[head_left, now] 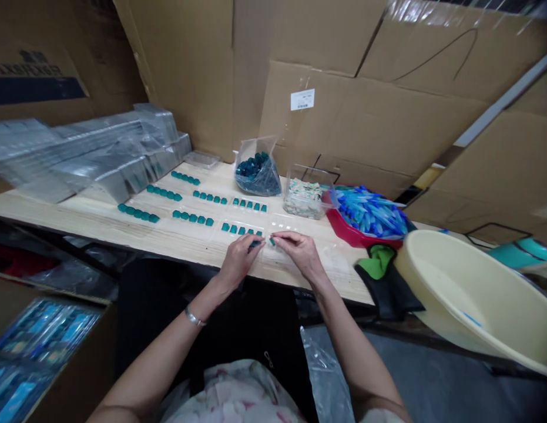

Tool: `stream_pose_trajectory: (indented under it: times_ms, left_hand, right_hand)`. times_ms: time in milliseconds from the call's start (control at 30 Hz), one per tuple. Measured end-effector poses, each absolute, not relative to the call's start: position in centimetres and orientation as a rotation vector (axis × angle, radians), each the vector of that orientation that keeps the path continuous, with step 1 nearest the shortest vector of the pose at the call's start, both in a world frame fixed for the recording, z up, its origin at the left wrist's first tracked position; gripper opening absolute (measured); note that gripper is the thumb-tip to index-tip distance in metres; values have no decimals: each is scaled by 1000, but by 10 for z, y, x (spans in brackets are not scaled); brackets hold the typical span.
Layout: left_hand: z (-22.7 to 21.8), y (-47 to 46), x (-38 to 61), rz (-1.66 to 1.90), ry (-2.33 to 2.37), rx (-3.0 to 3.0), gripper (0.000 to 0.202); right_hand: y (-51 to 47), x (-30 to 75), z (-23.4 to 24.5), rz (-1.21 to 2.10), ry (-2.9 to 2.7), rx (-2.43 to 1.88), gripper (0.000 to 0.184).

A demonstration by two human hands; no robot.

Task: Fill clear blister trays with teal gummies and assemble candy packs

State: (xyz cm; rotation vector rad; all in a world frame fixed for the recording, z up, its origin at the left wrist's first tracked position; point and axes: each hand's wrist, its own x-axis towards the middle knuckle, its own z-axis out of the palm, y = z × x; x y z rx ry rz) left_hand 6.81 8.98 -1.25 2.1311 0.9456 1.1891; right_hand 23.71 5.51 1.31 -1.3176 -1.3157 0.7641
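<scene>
While both hands hover close together over the pale wooden workbench [79, 214], the left hand [238, 262] pinches a teal piece [255, 243] between its fingertips, and the right hand [300, 252] has its fingertips at a smaller teal bit [272, 241], though any grip is unclear. A clear blister tray [240, 230] lies just ahead, its long axis running sideways, nearer the left hand. The white barcode sticker [302, 100] beyond is too small to read.

Flattened cardboard sheets [370, 100] line wall behind pale wood bench [70, 211], grey floor [423, 376] bottom rt.
</scene>
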Motion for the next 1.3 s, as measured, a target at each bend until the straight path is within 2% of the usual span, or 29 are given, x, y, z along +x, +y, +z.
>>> stream_pose_trajectory:
  times_ms: [133, 233, 433, 533, 700, 833, 967, 1167, 1300]
  left_hand:
    - [-23, 91, 62, 1030, 980, 2202, 15]
    - [-31, 91, 61, 945, 983, 2236, 15]
    - [-29, 92, 64, 915, 1009, 2136, 16]
    - [-21, 92, 64, 933, 1020, 1873, 19]
    - [-9, 91, 61, 836, 871, 1104, 39]
    - [-5, 92, 60, 831, 693, 789, 48]
    - [0, 90, 63, 840, 653, 772, 51]
    - [7, 86, 71, 832, 688, 966, 46]
    - [10, 85, 68, 851, 626, 1002, 40]
  right_hand:
    - [55, 260, 3, 468, -1477, -1377, 16]
    - [61, 265, -12, 375, -1657, -1328, 12]
    - [69, 255, -27, 214, -1887, -1310, 15]
    - [69, 250, -29, 113, -1988, -1346, 17]
    - [68, 248, -28, -8, -2072, -1439, 15]
    - [68, 248, -16, 87, -1978, -1393, 15]
    - [65, 235, 4, 273, -1775, -1286, 14]
    - [69, 212, 7, 576, -1631, -1271, 20]
    - [71, 215, 4, 914, -1362, -1173, 22]
